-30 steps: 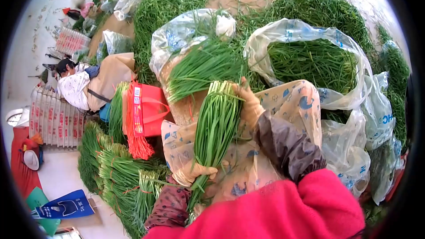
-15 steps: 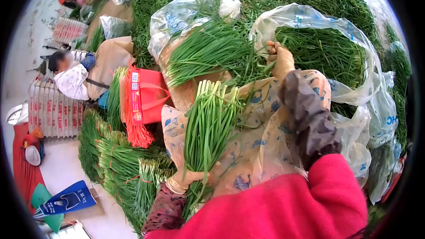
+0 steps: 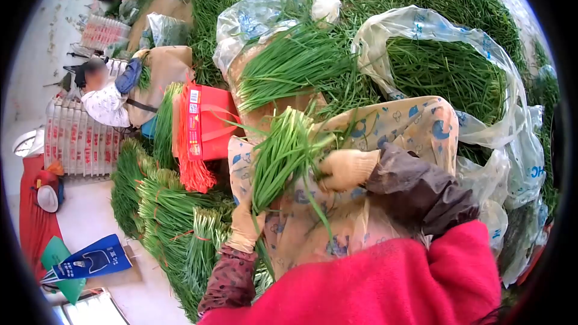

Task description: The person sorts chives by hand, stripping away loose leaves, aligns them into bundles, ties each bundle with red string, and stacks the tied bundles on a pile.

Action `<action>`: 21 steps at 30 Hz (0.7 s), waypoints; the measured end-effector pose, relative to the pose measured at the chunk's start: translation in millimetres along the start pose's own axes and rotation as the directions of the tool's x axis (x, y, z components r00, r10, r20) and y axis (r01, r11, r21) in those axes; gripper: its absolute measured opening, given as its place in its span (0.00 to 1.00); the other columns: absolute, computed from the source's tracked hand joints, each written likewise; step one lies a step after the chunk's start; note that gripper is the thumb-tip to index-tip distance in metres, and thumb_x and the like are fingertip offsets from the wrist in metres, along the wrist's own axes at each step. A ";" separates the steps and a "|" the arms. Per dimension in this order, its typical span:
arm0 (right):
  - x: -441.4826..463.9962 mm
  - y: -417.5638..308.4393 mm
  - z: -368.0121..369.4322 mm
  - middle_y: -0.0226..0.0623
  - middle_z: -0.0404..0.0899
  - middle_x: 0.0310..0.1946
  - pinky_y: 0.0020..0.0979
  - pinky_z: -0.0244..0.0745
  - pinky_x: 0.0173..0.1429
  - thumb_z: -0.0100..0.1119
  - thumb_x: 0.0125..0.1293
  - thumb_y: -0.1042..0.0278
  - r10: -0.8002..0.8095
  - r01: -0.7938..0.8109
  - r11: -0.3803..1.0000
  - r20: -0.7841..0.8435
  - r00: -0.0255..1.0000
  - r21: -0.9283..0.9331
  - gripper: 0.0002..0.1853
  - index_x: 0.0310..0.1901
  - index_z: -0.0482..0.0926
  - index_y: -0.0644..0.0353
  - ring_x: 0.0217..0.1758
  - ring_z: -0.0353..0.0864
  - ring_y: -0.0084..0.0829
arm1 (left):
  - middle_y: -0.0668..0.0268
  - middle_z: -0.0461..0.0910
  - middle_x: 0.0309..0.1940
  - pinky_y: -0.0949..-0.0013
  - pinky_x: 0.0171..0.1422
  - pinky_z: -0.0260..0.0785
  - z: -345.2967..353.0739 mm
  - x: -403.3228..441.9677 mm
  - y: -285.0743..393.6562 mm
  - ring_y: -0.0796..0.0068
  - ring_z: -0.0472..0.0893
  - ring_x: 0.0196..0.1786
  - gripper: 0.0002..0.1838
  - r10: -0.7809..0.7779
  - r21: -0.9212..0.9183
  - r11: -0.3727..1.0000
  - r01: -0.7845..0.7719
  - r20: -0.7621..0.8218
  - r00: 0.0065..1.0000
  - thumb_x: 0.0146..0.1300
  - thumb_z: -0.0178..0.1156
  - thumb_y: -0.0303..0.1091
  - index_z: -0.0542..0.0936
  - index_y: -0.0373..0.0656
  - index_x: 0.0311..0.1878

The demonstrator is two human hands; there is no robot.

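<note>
My left hand (image 3: 245,224), in a pale glove, is closed round the lower part of a bunch of long green stalks (image 3: 277,162), whose pale ends point up and away. Gloved too, my right hand (image 3: 346,170) is at the right side of the bunch with curled fingers; loose blades hang beside it, and its fingertips are partly hidden. Beneath both hands lies a patterned apron (image 3: 361,204). Beyond the bunch, loose stalks (image 3: 298,66) lie on a board.
An open plastic bag (image 3: 512,84) of greens stands at the right. Left of the apron are a red bag (image 3: 217,123) with red ties and tied bundles (image 3: 180,222). A seated person (image 3: 108,96) is at the far left, near stacked crates (image 3: 81,138).
My right hand has come back from the open plastic bag to the bunch. The bunch's stalks now fan out and tilt more to the right, with blades hanging off that side.
</note>
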State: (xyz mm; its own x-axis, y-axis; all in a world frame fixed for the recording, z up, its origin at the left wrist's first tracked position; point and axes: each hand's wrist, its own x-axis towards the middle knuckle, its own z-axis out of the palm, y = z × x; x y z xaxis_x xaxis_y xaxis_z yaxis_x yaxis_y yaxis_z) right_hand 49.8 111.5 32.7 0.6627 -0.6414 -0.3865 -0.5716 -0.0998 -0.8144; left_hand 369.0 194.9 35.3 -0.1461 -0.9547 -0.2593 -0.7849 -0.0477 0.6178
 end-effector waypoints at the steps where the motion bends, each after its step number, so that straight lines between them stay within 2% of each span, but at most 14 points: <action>1: -12.1 -6.4 -1.7 0.43 0.82 0.31 0.38 0.76 0.42 0.56 0.64 0.58 0.013 -0.043 0.995 0.296 0.955 0.095 0.16 0.45 0.80 0.62 0.37 0.82 0.39 | 0.52 0.79 0.56 0.65 0.54 0.73 -5.6 -0.5 6.8 0.55 0.82 0.52 0.40 0.000 0.069 0.998 0.000 0.004 1.000 0.50 0.57 0.19 0.66 0.52 0.71; 2: -19.8 -8.6 0.7 0.38 0.83 0.29 0.35 0.75 0.40 0.56 0.66 0.60 -0.006 -0.112 0.979 0.567 0.824 0.172 0.15 0.47 0.80 0.61 0.33 0.81 0.34 | 0.52 0.79 0.56 0.65 0.54 0.73 -3.6 0.4 6.8 0.55 0.82 0.52 0.40 -0.011 0.062 0.998 0.010 0.010 1.000 0.50 0.57 0.19 0.66 0.52 0.71; 4: -34.3 -2.6 8.0 0.32 0.83 0.33 0.31 0.74 0.39 0.55 0.66 0.63 -0.179 -0.018 0.954 0.619 0.765 0.299 0.14 0.49 0.79 0.61 0.33 0.78 0.24 | 0.53 0.78 0.56 0.65 0.52 0.75 -1.8 3.2 5.4 0.54 0.82 0.51 0.42 -0.043 0.138 0.989 0.053 -0.072 0.996 0.49 0.56 0.18 0.66 0.55 0.71; 6: -52.0 3.5 -9.5 0.33 0.83 0.37 0.29 0.75 0.40 0.55 0.67 0.66 -0.203 -0.023 0.931 0.567 0.798 0.365 0.14 0.50 0.79 0.63 0.35 0.78 0.21 | 0.55 0.79 0.53 0.63 0.49 0.75 2.4 2.5 -0.3 0.53 0.82 0.49 0.43 0.011 0.217 0.976 0.017 -0.129 0.992 0.49 0.57 0.18 0.65 0.58 0.72; 8: -55.1 12.4 -23.4 0.30 0.82 0.33 0.26 0.73 0.38 0.55 0.67 0.60 0.078 -0.262 0.770 0.322 0.944 0.582 0.14 0.46 0.81 0.61 0.32 0.78 0.20 | 0.56 0.80 0.50 0.63 0.46 0.76 3.4 4.3 1.0 0.52 0.81 0.46 0.45 0.076 0.230 0.972 -0.040 -0.149 0.986 0.47 0.58 0.18 0.64 0.59 0.72; 10: -39.1 28.0 -22.7 0.30 0.82 0.34 0.25 0.73 0.37 0.56 0.68 0.62 0.104 -0.151 0.748 0.111 0.988 0.646 0.14 0.48 0.81 0.62 0.33 0.78 0.20 | 0.58 0.79 0.49 0.63 0.45 0.75 7.4 5.3 -2.6 0.52 0.81 0.44 0.46 0.132 0.250 0.964 -0.089 -0.161 0.978 0.47 0.58 0.18 0.64 0.60 0.73; 11: -33.7 27.3 -21.5 0.29 0.80 0.31 0.25 0.72 0.35 0.57 0.67 0.64 0.204 -0.180 0.641 0.061 0.977 0.746 0.14 0.48 0.80 0.63 0.30 0.76 0.20 | 0.58 0.79 0.50 0.63 0.44 0.75 9.1 5.5 -1.6 0.52 0.81 0.44 0.45 0.152 0.278 0.955 -0.100 -0.174 0.973 0.47 0.58 0.19 0.64 0.60 0.73; 12: -27.6 25.0 -17.0 0.29 0.80 0.31 0.25 0.72 0.35 0.57 0.67 0.64 0.207 -0.180 0.638 0.058 0.977 0.749 0.14 0.48 0.80 0.63 0.30 0.76 0.20 | 0.58 0.79 0.51 0.63 0.43 0.75 10.2 6.8 -0.8 0.52 0.81 0.44 0.45 0.175 0.306 0.945 -0.112 -0.187 0.967 0.47 0.58 0.19 0.63 0.60 0.73; 15: 10.2 35.5 18.5 0.26 0.75 0.27 0.24 0.68 0.32 0.61 0.64 0.65 0.247 0.020 0.363 -0.117 0.962 0.932 0.20 0.56 0.75 0.62 0.25 0.69 0.19 | 0.57 0.77 0.53 0.63 0.43 0.75 15.0 4.6 -7.6 0.51 0.81 0.44 0.45 0.148 0.279 0.956 -0.094 -0.177 0.973 0.49 0.58 0.20 0.62 0.60 0.73; 16: 16.7 28.0 24.5 0.27 0.75 0.27 0.24 0.68 0.33 0.64 0.63 0.62 0.231 0.020 0.450 -0.138 0.963 0.893 0.23 0.57 0.74 0.62 0.26 0.70 0.19 | 0.57 0.77 0.53 0.63 0.43 0.75 16.1 4.9 -6.0 0.51 0.81 0.44 0.45 0.145 0.281 0.955 -0.091 -0.176 0.974 0.49 0.58 0.20 0.62 0.60 0.73; 18: 37.9 26.8 48.9 0.28 0.76 0.28 0.26 0.70 0.35 0.65 0.63 0.58 0.199 0.000 0.418 -0.091 0.976 0.908 0.25 0.58 0.73 0.62 0.28 0.72 0.20 | 0.56 0.76 0.54 0.63 0.43 0.75 18.4 6.7 -1.5 0.50 0.80 0.46 0.45 0.189 0.313 0.942 -0.122 -0.195 0.962 0.50 0.57 0.21 0.61 0.59 0.74; 19: 40.6 11.7 45.6 0.28 0.77 0.29 0.27 0.71 0.37 0.65 0.63 0.56 0.252 -0.063 0.534 -0.087 0.964 0.843 0.26 0.58 0.73 0.61 0.29 0.73 0.21 | 0.55 0.74 0.57 0.62 0.47 0.74 16.7 5.5 2.5 0.50 0.79 0.51 0.45 0.075 0.294 0.955 -0.028 -0.150 0.986 0.50 0.56 0.20 0.61 0.59 0.74; 20: 41.6 -1.9 40.7 0.29 0.78 0.29 0.28 0.72 0.39 0.65 0.63 0.54 0.302 -0.129 0.637 -0.092 0.949 0.760 0.27 0.59 0.72 0.61 0.30 0.74 0.21 | 0.55 0.74 0.57 0.62 0.47 0.74 15.0 5.6 5.9 0.50 0.79 0.51 0.45 0.076 0.295 0.955 -0.027 -0.155 0.985 0.50 0.56 0.20 0.61 0.59 0.74; 21: 46.2 -8.2 41.7 0.34 0.80 0.30 0.30 0.73 0.41 0.61 0.64 0.49 0.302 -0.169 0.625 -0.036 0.953 0.762 0.28 0.58 0.72 0.62 0.32 0.77 0.25 | 0.55 0.73 0.58 0.62 0.49 0.74 14.6 5.5 7.5 0.50 0.77 0.54 0.45 0.097 0.299 0.953 -0.046 -0.157 0.983 0.50 0.56 0.20 0.61 0.59 0.74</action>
State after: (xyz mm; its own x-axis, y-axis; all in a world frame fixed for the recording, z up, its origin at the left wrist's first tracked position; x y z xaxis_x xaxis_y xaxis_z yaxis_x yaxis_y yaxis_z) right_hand 105.3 114.4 3.5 0.4416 -0.6684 -0.5985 -0.1006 0.6260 -0.7733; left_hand 353.5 193.5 27.6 -0.1251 -0.9890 -0.0785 -0.9216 0.0866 0.3784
